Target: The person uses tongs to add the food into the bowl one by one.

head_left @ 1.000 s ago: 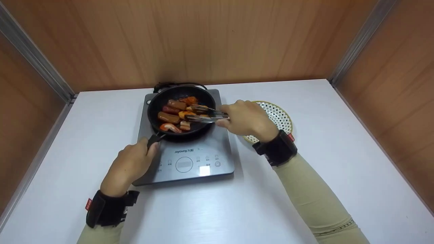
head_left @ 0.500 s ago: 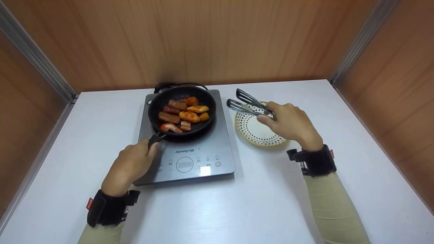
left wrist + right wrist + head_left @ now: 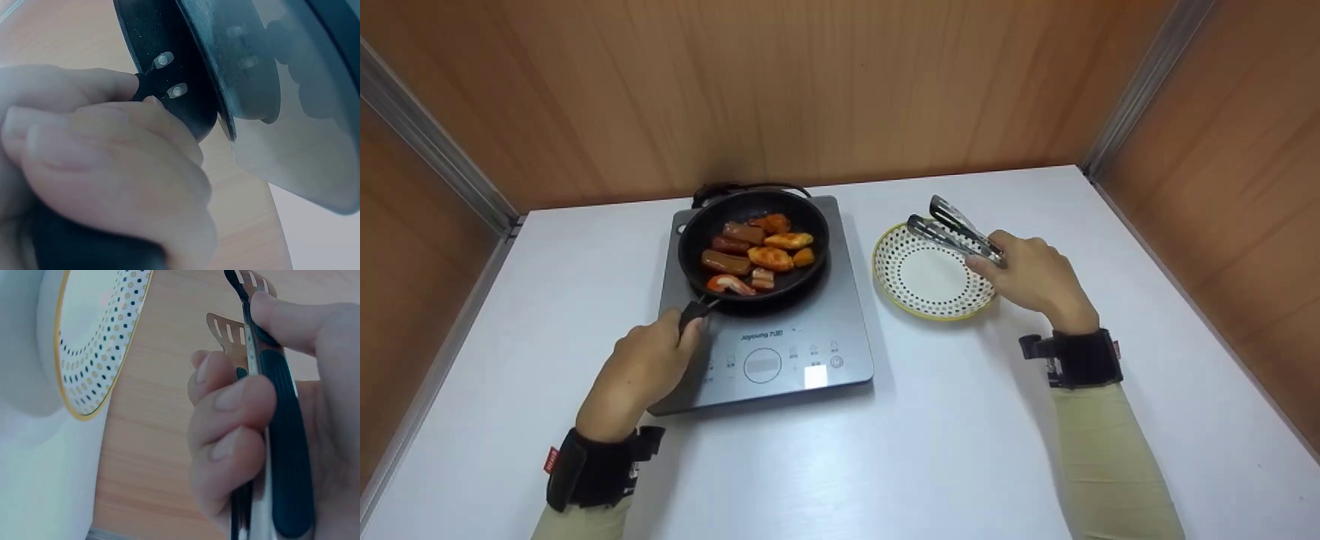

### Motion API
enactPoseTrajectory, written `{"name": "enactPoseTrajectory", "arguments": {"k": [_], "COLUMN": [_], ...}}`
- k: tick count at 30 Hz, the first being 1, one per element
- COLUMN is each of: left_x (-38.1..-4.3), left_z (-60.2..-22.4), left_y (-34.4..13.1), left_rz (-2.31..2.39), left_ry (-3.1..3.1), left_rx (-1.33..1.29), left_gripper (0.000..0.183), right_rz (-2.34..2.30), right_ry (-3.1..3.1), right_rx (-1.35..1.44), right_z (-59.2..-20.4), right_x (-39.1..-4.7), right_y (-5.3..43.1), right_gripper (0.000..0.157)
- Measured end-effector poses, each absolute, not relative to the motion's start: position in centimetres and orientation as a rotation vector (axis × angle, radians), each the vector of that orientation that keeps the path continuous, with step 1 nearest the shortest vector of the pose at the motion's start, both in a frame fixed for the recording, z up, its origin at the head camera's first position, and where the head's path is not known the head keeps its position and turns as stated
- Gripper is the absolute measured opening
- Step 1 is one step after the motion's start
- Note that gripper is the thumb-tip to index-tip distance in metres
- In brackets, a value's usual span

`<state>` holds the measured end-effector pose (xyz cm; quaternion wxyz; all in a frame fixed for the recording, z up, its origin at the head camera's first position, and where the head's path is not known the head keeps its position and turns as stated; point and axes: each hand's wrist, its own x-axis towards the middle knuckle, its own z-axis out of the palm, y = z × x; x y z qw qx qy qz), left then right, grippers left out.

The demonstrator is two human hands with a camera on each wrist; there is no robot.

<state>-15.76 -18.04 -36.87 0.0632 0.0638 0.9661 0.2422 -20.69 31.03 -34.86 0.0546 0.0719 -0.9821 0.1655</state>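
Note:
A black frying pan (image 3: 694,244) sits on a grey induction cooker (image 3: 817,322). In it lie brown sausage pieces (image 3: 726,262), orange-yellow browned pieces (image 3: 770,259), an orange-and-white shrimp-like piece (image 3: 727,284) and several smaller bits. My left hand (image 3: 649,360) grips the pan's handle (image 3: 694,309); the left wrist view shows the fingers (image 3: 124,163) wrapped around it. Held in my right hand (image 3: 1035,277) are metal tongs (image 3: 949,225), dark-gripped in the right wrist view, their tips apart with nothing between them. They hover over a dotted, yellow-rimmed plate (image 3: 926,279).
Both items stand on a white table (image 3: 840,457), the plate to the cooker's right. A wood-grain panel (image 3: 810,90) rises behind, with more panels at both sides. A black cable (image 3: 706,193) lies behind the pan.
My right hand has carried the tongs out of the pan, rightward to above the plate, and their tips have spread. The left hand still grips the handle.

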Motion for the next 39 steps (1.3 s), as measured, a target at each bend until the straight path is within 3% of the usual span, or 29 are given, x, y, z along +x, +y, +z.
{"name": "enactPoseTrajectory", "arguments": {"k": [7,14,32,39], "left_x": [-15.7,-15.8,-15.7,-15.6], "left_z": [-36.9,-36.6,-36.8,-36.6], "left_y": [-18.0,-17.8,-17.9,-17.7], "left_rz": [0.754,0.76,0.719,0.716], "left_ry": [2.91,2.909,2.93,2.916], "left_rx": [0.177,0.184,0.198,0.183], "left_gripper": [0.039,0.037,0.042,0.045], "right_rz": [0.511,0.478,0.425,0.433], "right_ry": [-3.022,-3.055,-3.026,-3.02], "right_rx": [0.224,0.196,0.246,0.214], "right_z": [-36.1,-37.6,-40.0,-40.2], "right_x": [-21.4,-22.1,-23.2,-23.2], "right_y": [31.5,31.4,30.6,30.7], "right_gripper": [0.052,0.065,0.043,0.045]}}
